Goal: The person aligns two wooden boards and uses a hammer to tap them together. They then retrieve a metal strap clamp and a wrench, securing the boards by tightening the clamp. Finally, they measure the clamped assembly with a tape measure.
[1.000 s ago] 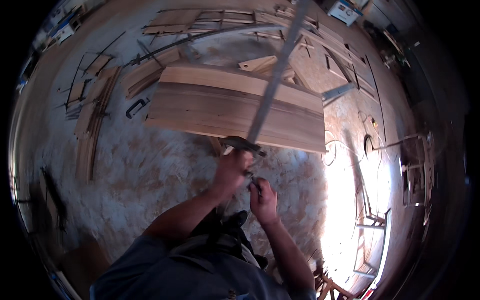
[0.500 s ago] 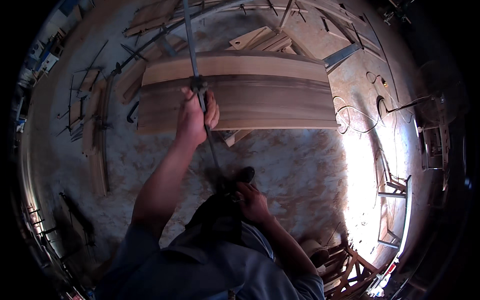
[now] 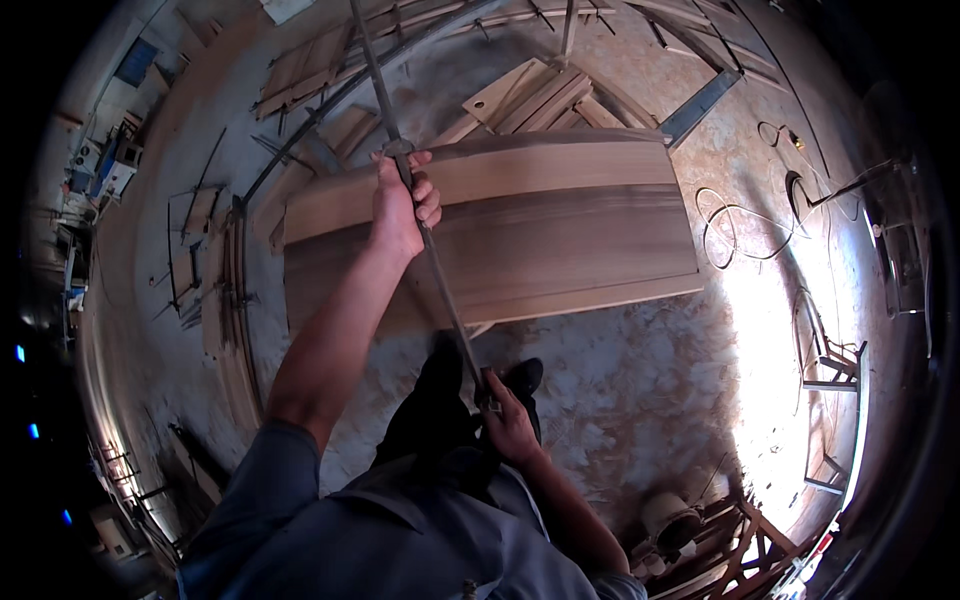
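Note:
A long metal bar clamp (image 3: pixel 447 290) slants in front of me, its far end running out past the top of the picture. My left hand (image 3: pixel 405 208) is wrapped round the bar just below a dark sliding jaw (image 3: pixel 398 147). Down by my legs, my right hand (image 3: pixel 510 425) grips the clamp's near end, where a dark head (image 3: pixel 487 398) shows between the fingers. Beyond the clamp lies a wide wooden panel (image 3: pixel 570 235) made of light and darker boards. My left hand and forearm cover part of the panel; whether the clamp touches it I cannot tell.
Stacked wood pieces (image 3: pixel 540 95) lie behind the panel. Long boards and bars (image 3: pixel 232 300) lie on the floor at the left. A pale cable (image 3: pixel 735 225) loops at the right, near a metal frame (image 3: pixel 835 385). A bucket (image 3: pixel 668 520) and wood scraps (image 3: pixel 735 545) sit at lower right.
The view has shifted, so the panel appears lower and tilted. My left hand has moved up relative to the panel. Both hands keep their hold on the clamp, and my right hand shows more clearly.

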A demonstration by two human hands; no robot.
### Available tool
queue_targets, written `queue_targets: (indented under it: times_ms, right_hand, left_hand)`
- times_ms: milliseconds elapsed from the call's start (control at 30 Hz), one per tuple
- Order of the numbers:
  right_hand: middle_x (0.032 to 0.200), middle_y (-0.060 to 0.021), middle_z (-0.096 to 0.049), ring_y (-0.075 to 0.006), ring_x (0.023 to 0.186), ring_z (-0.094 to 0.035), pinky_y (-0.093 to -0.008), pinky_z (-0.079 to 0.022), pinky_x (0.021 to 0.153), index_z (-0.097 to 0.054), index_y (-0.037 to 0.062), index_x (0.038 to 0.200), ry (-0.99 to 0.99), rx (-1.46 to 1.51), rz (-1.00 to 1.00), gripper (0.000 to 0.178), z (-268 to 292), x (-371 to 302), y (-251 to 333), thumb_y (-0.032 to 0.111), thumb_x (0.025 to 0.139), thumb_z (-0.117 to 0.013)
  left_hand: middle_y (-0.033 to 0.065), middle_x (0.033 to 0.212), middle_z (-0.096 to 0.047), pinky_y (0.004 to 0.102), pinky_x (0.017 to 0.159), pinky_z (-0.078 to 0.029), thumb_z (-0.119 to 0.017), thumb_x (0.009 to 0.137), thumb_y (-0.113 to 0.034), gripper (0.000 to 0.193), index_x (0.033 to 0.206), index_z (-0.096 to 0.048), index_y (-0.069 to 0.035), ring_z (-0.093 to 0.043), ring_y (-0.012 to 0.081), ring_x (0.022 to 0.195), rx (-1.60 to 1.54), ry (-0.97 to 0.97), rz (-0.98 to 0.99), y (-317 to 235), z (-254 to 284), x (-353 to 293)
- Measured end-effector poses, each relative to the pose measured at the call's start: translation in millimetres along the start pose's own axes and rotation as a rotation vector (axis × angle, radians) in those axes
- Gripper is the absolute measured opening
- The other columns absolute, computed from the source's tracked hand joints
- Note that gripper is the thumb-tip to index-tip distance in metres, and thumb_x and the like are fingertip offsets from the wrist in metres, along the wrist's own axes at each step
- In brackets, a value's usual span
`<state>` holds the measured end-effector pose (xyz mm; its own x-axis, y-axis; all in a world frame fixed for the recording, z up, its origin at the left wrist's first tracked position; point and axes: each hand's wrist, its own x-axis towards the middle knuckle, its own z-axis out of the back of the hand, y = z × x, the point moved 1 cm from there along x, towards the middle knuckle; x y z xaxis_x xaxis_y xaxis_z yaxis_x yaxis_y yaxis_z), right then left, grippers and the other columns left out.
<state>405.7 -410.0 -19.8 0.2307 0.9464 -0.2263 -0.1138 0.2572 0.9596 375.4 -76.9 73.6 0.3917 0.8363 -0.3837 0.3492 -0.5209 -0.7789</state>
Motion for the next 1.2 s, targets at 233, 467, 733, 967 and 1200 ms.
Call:
queue_targets:
  times_ms: [233,467,733,967,1200]
  right_hand:
    - [0.104,-0.0198,-0.063,-0.0368,0.096,-0.062,-0.0386,-0.05,0.082,-0.054,0.0037,0.122,-0.342,-0.096,-0.007,0.041,-32.5,36.6,5.4,0.016,0.083,-0.054]
    - [0.096,-0.0203,-0.065,-0.036,0.087,-0.064,-0.0377,-0.052,0.075,-0.056,-0.0013,0.119,-0.48,-0.144,-0.035,0.042,-49.4,70.1,5.7,0.018,0.083,-0.056]
    - [0.095,-0.0201,-0.066,-0.0364,0.09,-0.065,-0.037,-0.051,0.078,-0.055,-0.0024,0.119,-0.521,-0.078,-0.131,0.044,-52.1,88.1,15.2,0.016,0.08,-0.058]
    - [0.094,-0.0206,-0.066,-0.0359,0.089,-0.065,-0.0373,-0.051,0.078,-0.055,-0.0025,0.117,-0.546,-0.066,-0.172,0.045,-56.3,84.8,7.3,0.02,0.079,-0.061]
    - [0.083,-0.0201,-0.065,-0.0362,0.079,-0.066,-0.0393,-0.051,0.07,-0.053,0.0005,0.102,-0.554,0.017,-0.317,0.032,-51.8,82.9,12.6,0.022,0.08,-0.065]
  left_hand:
    - [0.0008,0.073,-0.047,0.031,0.051,-0.039,-0.026,0.097,-0.057,0.056,0.108,-0.051,-0.008,-0.045,0.0151,0.055,0.058,0.051,0.178,10.9,29.3,69.9]
    - [0.0044,0.082,-0.052,0.0412,0.07,-0.053,-0.045,0.098,-0.032,0.025,0.099,-0.052,-0.008,-0.058,0.0211,0.073,0.24,0.252,0.247,18.3,53.4,133.9]
    - [0.0054,0.076,-0.058,0.0309,0.053,-0.053,-0.05,0.09,-0.011,0.007,0.096,-0.047,-0.008,-0.062,0.0177,0.063,0.798,0.208,0.194,15.7,42.7,166.2]
    - [0.0091,0.067,-0.062,0.0301,0.052,-0.053,-0.049,0.083,-0.013,0.014,0.081,-0.057,-0.002,-0.063,0.0177,0.058,1.333,0.187,0.119,12.3,31.7,177.1]
    - [0.0146,0.063,-0.063,0.0383,0.062,-0.052,-0.05,0.076,-0.033,0.035,0.072,-0.06,0.001,-0.064,0.0259,0.056,1.91,0.149,-0.108,16.3,36.8,194.4]
